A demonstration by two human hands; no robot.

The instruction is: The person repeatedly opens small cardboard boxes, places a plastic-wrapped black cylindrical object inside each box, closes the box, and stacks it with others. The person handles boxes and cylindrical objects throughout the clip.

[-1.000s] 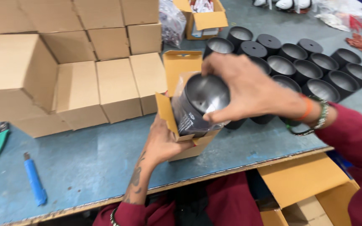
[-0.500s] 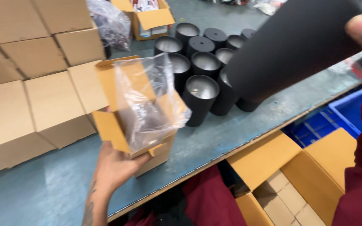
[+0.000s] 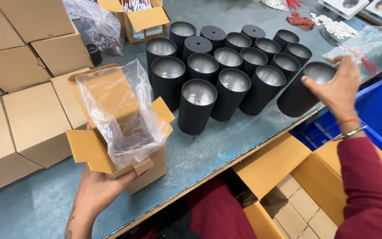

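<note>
My left hand (image 3: 97, 190) grips the near corner of an open cardboard box (image 3: 149, 170) that rests on the blue-grey table (image 3: 226, 141). A clear plastic bag (image 3: 120, 110) sticks up out of the box, its mouth loose. My right hand (image 3: 337, 86) is closed on the rim of a black cylinder (image 3: 297, 95) with a silver inside, tilted at the right end of a group of several like black cylinders (image 3: 219, 66) standing on the table.
Closed cardboard boxes (image 3: 27, 119) are stacked at the left. A small open box (image 3: 140, 20) and a plastic bag of dark parts (image 3: 96, 28) lie at the back. Open cartons (image 3: 288, 194) sit below the table edge, a blue crate (image 3: 379, 117) at the right.
My right hand drew the black cylinder out of the bagged box, swung it right and now sets it by the other cylinders. My left hand still holds the box with the bag.
</note>
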